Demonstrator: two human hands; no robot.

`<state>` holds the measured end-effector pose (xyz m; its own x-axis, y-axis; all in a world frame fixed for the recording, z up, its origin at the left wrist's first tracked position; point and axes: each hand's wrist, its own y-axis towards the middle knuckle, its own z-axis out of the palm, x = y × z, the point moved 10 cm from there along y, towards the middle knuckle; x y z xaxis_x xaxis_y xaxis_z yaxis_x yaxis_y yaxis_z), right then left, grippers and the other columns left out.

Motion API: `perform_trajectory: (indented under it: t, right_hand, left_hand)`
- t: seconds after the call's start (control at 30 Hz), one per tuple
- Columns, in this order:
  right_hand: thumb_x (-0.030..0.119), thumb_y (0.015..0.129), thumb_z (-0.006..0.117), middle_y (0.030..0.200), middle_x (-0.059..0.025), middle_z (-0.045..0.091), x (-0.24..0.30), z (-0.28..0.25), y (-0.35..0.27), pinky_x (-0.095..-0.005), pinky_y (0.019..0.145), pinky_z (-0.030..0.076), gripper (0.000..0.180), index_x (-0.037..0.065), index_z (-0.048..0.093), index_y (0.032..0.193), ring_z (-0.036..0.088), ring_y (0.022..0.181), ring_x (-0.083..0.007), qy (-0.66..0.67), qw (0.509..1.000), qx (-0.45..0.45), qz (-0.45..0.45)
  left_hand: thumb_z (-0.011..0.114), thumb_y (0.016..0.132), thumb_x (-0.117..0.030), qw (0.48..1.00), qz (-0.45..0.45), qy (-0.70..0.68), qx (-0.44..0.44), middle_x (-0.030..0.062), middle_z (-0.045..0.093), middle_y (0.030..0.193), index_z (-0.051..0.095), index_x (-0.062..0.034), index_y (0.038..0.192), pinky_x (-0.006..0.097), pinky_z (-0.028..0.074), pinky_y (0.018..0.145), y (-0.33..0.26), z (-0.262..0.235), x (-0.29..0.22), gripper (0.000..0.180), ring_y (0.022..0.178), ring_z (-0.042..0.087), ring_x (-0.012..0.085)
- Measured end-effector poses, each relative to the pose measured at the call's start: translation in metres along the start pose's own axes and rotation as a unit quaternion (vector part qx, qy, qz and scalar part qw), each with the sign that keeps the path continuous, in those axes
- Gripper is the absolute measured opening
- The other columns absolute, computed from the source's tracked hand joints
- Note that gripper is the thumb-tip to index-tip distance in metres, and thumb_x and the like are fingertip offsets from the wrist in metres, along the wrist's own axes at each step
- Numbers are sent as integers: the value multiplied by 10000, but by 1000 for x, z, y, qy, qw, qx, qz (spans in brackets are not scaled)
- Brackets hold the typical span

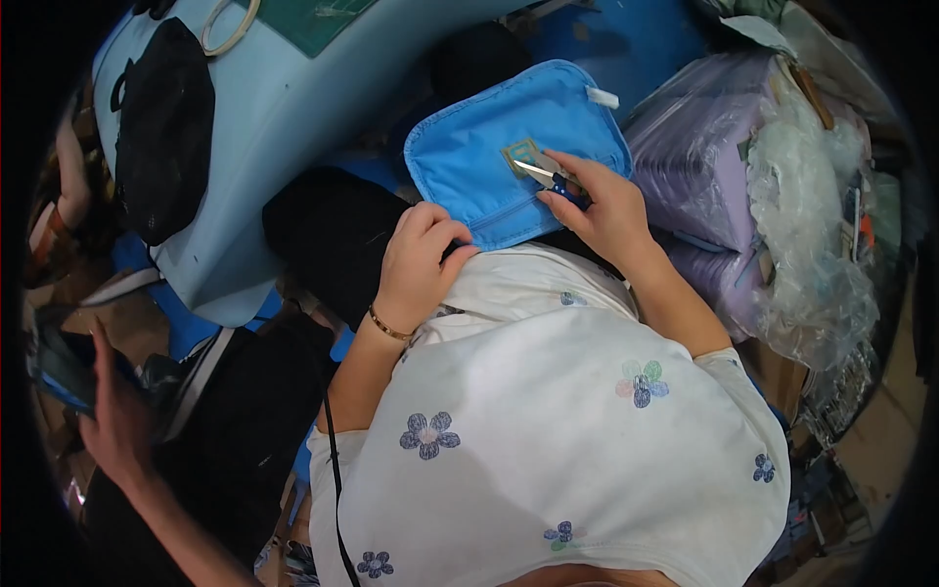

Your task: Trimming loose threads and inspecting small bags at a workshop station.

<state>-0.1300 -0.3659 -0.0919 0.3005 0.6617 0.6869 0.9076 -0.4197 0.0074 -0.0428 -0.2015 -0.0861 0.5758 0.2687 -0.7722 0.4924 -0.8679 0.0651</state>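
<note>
A blue zippered pouch (460, 161) lies across my lap, with a gold-edged patch (521, 155) on its face and a white tab (603, 97) at its upper right corner. My left hand (423, 249) pinches the pouch's lower left corner between thumb and fingers. In my right hand (604, 205) is a small pair of scissors (558, 181) with dark blue handles. Their bright blades point left, over the pouch beside the patch.
A light blue table (284, 108) at upper left bears a black pouch (171, 127), a tape roll (231, 24) and a green mat (308, 20). Plastic-wrapped lilac stacks (699, 147) stand at right. Another person's hand (122, 421) is at lower left.
</note>
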Motion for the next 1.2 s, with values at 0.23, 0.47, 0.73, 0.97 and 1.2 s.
perform_trajectory:
  t: [0.23,0.47,0.73,0.97,1.2]
  right_hand:
    - [195,742,738,833,-80,623,-9,-4,-2,-263,599,461,445,107,605,1157,559,654,-183,21,999,-7,-32]
    - [202,732,746,832,-78,625,-10,-7,7,-272,602,471,462,116,600,1162,580,673,-183,9,999,0,-46]
    - [234,731,730,733,-68,589,42,-13,-18,-325,526,464,487,115,587,1181,578,596,-239,-58,982,77,-162]
    - [200,788,703,889,-131,638,17,-82,55,-292,669,476,430,57,583,1176,614,740,-234,181,977,-42,-103]
    - [269,827,655,875,-131,631,91,-177,185,-328,669,470,446,36,560,1195,605,747,-256,66,976,-162,-132]
  left_hand:
    - [710,677,-39,997,73,20,-32,74,547,851,600,-39,767,326,453,655,-6,-2,-15,142,772,536,251]
    - [704,686,12,992,119,6,-30,87,622,826,570,-19,808,313,475,644,-1,2,-23,185,731,587,261]
    - [677,685,2,990,132,-10,-52,73,642,815,597,-56,824,334,489,627,16,-9,-28,171,709,599,250]
    - [657,751,-11,995,76,-62,-6,91,664,824,620,-35,835,303,509,642,14,6,-14,95,702,633,238]
    - [673,788,-76,995,34,-89,-8,89,653,780,621,-43,834,282,495,602,1,15,-13,77,675,627,212]
